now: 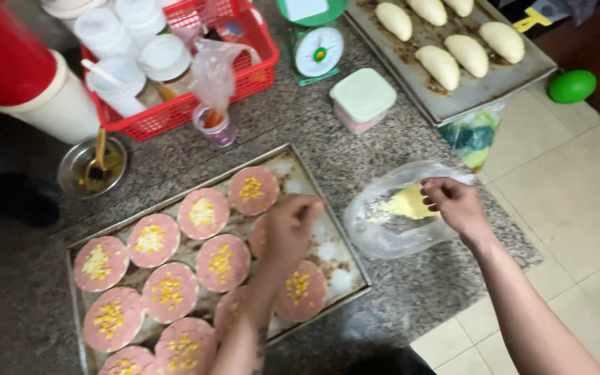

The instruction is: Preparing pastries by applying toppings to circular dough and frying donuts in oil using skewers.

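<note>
Crinkly clear plastic bag: right hand pinching yellow shreds; left hand's grip clenched over round pink slices.

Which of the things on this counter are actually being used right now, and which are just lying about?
In use:
left hand over the baking tray of pink rounds topped with yellow bits
right hand at the clear bag of yellow shreds

Lying about:
green scale
red basket of jars
tray of dough rolls
lidded tub
steel bowl

Both forearms were bare, no sleeves; left hand and right hand wore no gloves or rings.
</note>
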